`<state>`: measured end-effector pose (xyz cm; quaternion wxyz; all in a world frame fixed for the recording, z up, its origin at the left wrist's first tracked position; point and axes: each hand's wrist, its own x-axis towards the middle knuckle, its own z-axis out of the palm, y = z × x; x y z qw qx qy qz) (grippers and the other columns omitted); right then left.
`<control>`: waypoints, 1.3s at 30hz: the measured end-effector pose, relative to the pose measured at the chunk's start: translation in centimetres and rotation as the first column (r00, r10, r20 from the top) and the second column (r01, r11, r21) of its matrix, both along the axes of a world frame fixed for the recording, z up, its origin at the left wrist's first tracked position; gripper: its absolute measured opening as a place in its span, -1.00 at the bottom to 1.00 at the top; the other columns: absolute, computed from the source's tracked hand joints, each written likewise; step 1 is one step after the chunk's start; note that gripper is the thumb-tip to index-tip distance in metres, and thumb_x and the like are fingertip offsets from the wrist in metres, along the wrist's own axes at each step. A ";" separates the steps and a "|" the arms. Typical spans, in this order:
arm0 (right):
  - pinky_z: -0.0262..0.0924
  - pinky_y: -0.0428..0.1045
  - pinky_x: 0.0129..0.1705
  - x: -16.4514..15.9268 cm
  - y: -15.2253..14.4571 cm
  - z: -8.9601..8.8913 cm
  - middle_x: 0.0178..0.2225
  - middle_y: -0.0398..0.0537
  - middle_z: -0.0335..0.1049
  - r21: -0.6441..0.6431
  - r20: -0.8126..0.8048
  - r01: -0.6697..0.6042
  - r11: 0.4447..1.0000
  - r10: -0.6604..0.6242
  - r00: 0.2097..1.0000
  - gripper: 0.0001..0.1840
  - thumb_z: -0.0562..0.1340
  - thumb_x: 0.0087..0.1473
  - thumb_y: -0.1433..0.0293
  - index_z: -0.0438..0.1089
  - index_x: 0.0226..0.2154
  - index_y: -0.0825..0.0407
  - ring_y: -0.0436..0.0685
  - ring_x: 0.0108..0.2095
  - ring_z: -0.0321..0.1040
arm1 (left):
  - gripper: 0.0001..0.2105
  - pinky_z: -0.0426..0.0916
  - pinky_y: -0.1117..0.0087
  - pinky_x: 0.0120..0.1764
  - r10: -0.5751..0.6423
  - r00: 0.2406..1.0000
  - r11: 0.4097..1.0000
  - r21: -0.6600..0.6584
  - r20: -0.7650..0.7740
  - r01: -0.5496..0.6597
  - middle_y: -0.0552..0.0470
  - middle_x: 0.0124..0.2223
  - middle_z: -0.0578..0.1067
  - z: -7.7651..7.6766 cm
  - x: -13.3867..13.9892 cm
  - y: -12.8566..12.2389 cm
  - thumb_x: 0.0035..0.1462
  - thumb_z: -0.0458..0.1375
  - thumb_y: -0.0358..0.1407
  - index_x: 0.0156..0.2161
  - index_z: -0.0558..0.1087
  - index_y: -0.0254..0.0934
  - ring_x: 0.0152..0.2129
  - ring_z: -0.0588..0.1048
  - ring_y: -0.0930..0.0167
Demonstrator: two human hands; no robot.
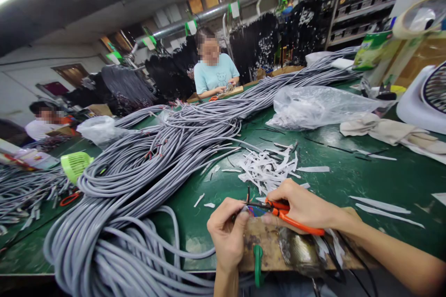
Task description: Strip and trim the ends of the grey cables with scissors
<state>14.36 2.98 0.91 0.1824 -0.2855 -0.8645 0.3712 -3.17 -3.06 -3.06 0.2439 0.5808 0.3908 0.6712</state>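
Observation:
My left hand (228, 232) is closed, its thumb and forefinger pinching the end of a grey cable, where thin coloured wires (257, 211) show. In my right hand (299, 204) is a pair of orange-handled scissors (303, 226), the dark blades reaching left to the wires at my left fingertips. Whether the blades touch the wires cannot be made out. Both hands are above a worn wooden board (258, 236) at the table's front edge. Just beyond them lies a heap of white strips (268, 167).
Thick bundles of grey cable (139, 181) cover the left and middle of the green table (334, 181). A clear plastic bag (313, 106), gloves (390, 132) and a white fan (423, 97) stand right. A green clamp (258, 264) grips the board. A co-worker (214, 74) sits opposite.

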 end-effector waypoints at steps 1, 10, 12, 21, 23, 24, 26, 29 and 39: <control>-0.27 -0.17 -0.61 0.0 0.0 0.0 -0.66 -0.32 -0.24 0.014 0.008 0.002 1.000 -0.003 1.000 -0.56 0.19 -0.03 0.25 -0.04 -0.69 0.06 -0.11 -0.61 -0.26 | -0.92 0.26 0.55 -0.47 0.006 1.000 1.000 0.010 -0.005 -0.006 0.08 -0.48 0.46 0.0 0.0 0.0 0.01 0.17 -0.46 -0.39 0.49 -0.26 -0.54 0.36 0.51; -0.19 -0.10 -0.50 0.6 -0.1 0.0 -0.58 -0.19 0.19 0.492 0.001 0.150 0.858 -0.173 0.985 -0.90 0.11 -0.13 0.51 0.16 -0.59 0.06 -0.05 -0.56 -0.03 | -0.90 0.28 0.54 -0.43 0.007 1.000 1.000 0.024 -0.018 -0.007 0.08 -0.46 0.48 0.5 0.5 0.1 0.02 0.17 -0.46 -0.36 0.51 -0.23 -0.51 0.38 0.50; -0.20 -0.09 -0.51 0.8 0.0 -0.3 -0.60 -0.19 0.21 0.525 0.001 0.150 0.838 -0.177 0.984 -0.90 0.08 -0.21 0.57 0.17 -0.60 0.06 -0.05 -0.57 -0.01 | -0.90 0.28 0.54 -0.43 0.007 1.000 1.000 0.010 -0.026 -0.007 0.07 -0.46 0.48 0.5 0.5 0.1 0.02 0.17 -0.45 -0.37 0.51 -0.24 -0.51 0.38 0.49; -0.22 -0.08 -0.56 0.4 -0.5 -1.2 -0.69 -0.20 0.12 0.625 -0.101 0.188 0.757 -0.161 0.982 -0.87 0.01 -0.30 0.60 0.13 -0.65 0.06 -0.05 -0.65 -0.11 | -0.93 0.26 0.56 -0.46 -0.053 0.995 0.998 -0.041 0.085 0.057 0.06 -0.47 0.46 0.1 0.4 0.0 0.04 0.17 -0.37 -0.36 0.51 -0.24 -0.52 0.36 0.50; -0.22 -0.07 -0.57 0.3 -0.5 -1.3 -0.69 -0.20 0.11 0.647 -0.121 0.205 0.735 -0.167 0.979 -0.86 0.01 -0.29 0.60 0.13 -0.65 0.05 -0.04 -0.65 -0.13 | -0.93 0.26 0.56 -0.46 -0.066 0.992 0.996 -0.053 0.103 0.072 0.06 -0.46 0.45 0.0 0.4 0.0 0.04 0.17 -0.36 -0.37 0.51 -0.24 -0.53 0.35 0.50; -0.23 -0.07 -0.57 0.3 -0.5 -1.4 -0.69 -0.20 0.10 0.652 -0.124 0.209 0.729 -0.169 0.978 -0.86 0.01 -0.28 0.60 0.13 -0.65 0.05 -0.04 -0.65 -0.13 | -0.93 0.25 0.55 -0.46 -0.071 0.992 0.995 -0.062 0.108 0.078 0.06 -0.47 0.45 0.0 0.4 0.0 0.05 0.17 -0.35 -0.38 0.51 -0.25 -0.54 0.35 0.50; -0.22 -0.07 -0.58 0.3 -0.5 -1.4 -0.69 -0.21 0.10 0.650 -0.123 0.208 0.731 -0.169 0.978 -0.86 0.00 -0.27 0.60 0.12 -0.65 0.05 -0.04 -0.66 -0.13 | -0.93 0.24 0.55 -0.46 -0.072 0.991 0.994 -0.080 0.112 0.081 0.05 -0.48 0.44 0.0 0.4 0.0 0.04 0.17 -0.34 -0.39 0.51 -0.26 -0.54 0.34 0.49; -0.21 -0.08 -0.58 0.2 -0.6 -1.4 -0.70 -0.22 0.08 0.621 -0.110 0.198 0.759 -0.166 0.980 -0.85 0.00 -0.28 0.60 0.10 -0.66 0.03 -0.04 -0.67 -0.14 | -0.90 0.21 0.55 -0.49 -0.074 0.992 0.990 -0.110 0.104 0.085 0.06 -0.51 0.40 0.0 0.4 0.0 0.04 0.17 -0.31 -0.40 0.51 -0.27 -0.55 0.32 0.49; -0.16 -0.13 -0.59 0.5 0.1 -1.0 -0.73 -0.25 0.04 0.625 -0.262 0.363 0.691 -0.252 0.932 -0.68 0.10 0.01 0.44 0.08 -0.71 0.03 -0.09 -0.70 -0.09 | -0.82 0.19 0.52 -0.54 -0.041 0.990 0.983 -0.169 0.136 0.064 0.03 -0.52 0.40 -0.3 0.3 -0.1 0.01 0.19 -0.22 -0.38 0.54 -0.30 -0.59 0.31 0.49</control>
